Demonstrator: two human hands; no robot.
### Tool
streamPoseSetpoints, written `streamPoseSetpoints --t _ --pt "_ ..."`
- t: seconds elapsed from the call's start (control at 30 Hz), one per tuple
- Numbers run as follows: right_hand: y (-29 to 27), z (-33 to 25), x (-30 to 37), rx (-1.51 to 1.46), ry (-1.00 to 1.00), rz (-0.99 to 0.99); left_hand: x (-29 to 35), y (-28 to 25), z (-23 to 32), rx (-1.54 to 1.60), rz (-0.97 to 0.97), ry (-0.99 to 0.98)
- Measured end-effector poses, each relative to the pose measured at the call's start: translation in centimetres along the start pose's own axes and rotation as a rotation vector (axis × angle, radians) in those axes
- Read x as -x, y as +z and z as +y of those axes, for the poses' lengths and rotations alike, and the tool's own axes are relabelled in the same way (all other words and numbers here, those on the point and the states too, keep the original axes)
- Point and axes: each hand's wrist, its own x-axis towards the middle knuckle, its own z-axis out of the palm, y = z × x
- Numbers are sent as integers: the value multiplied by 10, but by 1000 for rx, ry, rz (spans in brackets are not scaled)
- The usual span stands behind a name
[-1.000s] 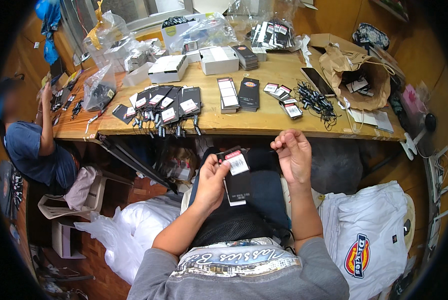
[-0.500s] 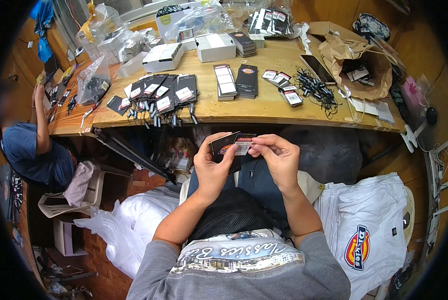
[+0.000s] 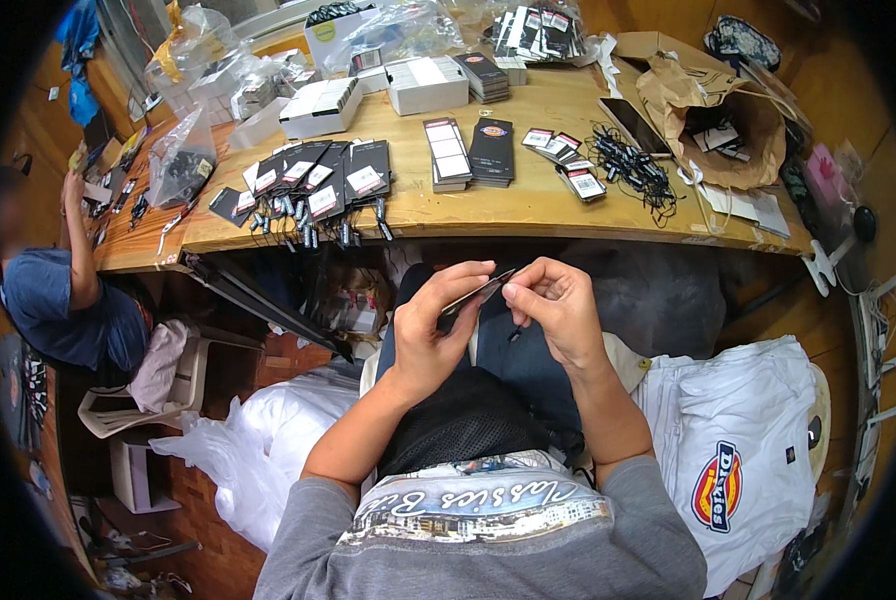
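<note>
My left hand (image 3: 430,335) is closed around black cardboard hang tags (image 3: 483,288), held above my lap and now turned nearly edge-on. Thumb and forefinger of my right hand (image 3: 560,312) pinch together at the tags' right edge. From below those fingers hangs the dark end of a tag string (image 3: 515,334); the threading point itself is hidden by my fingertips. On the table ahead, strung black tags with white labels (image 3: 318,185) lie fanned out at the left. A stack of black tags (image 3: 491,152) and small labelled tags (image 3: 566,160) lie farther right.
A tangle of black strings (image 3: 633,170), a phone (image 3: 630,125) and a paper bag (image 3: 723,125) occupy the table's right. White boxes (image 3: 426,87) stand behind. Folded white shirts (image 3: 733,450) lie at my right, a white plastic bag (image 3: 278,440) at my left. Another person (image 3: 68,290) sits far left.
The tags have tilted from facing me to nearly edge-on, hiding their printed front. My right fingers have stayed at their edge, and the dangling string end has shifted slightly.
</note>
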Motion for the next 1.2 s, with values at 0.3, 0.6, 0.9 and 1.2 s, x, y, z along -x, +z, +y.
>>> streamPoseSetpoints --t 0.3,0.6,0.9,1.2 --pt "10 15 6 -118 -107 72 9 0 -2 28 -79 8" --pt "1 21 2 84 -214 155 2 -4 12 130 -263 -159" --pt "5 13 14 389 -526 168 13 -7 2 80 5 -326" --pt "11 4 19 571 -627 122 7 -8 19 -115 -117 -120"
